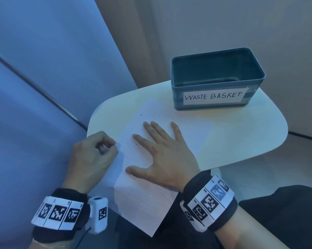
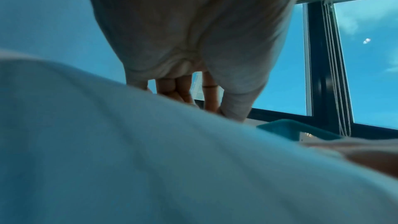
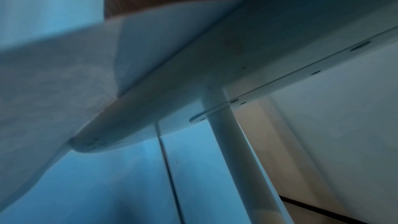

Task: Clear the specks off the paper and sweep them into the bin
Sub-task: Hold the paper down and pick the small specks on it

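One thin sheet of paper (image 1: pixel 144 177), likely light and floppy, lies under the flat, spread right hand (image 1: pixel 162 151) while the left hand (image 1: pixel 92 153) pinches its left edge, probably the safest hold for tipping the loose specks (image 1: pixel 131 139) binward.

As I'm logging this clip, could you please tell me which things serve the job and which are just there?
Job:
- white paper sheet
- small dark specks
- teal plastic bin labelled WASTE BASKET
- left hand
- right hand

Just there:
- white rounded table
- window
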